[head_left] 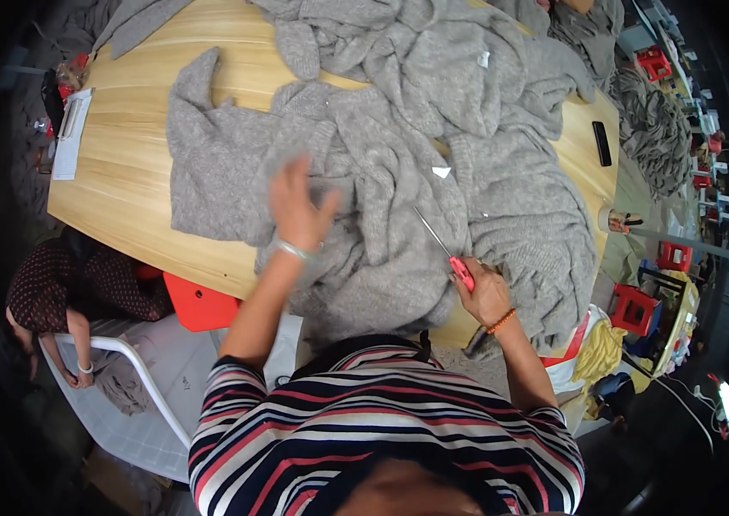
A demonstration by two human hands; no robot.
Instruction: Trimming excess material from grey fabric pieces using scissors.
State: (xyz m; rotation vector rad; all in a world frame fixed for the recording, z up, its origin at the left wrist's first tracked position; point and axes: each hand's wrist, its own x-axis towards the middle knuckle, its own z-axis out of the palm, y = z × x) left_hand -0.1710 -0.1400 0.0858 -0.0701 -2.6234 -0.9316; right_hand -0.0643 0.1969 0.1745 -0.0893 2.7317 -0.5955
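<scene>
Overhanging a workroom's wooden table (124,163), left fingers (297,178) splay; right fingers (482,279) grip a tool (461,271).

The bare left hand (300,211) is blurred, so whether it touches the fuzzy grey knitted garments (364,198) cannot be told; the bare right hand (488,297) hides part of a slim metal-shafted tool with a pink-red handle (459,267). Far garments run past the picture's edge; any print on the small white tag (441,172) is too small to tell; at left, darkness obscures the stooping co-worker's (64,279) head.
</scene>
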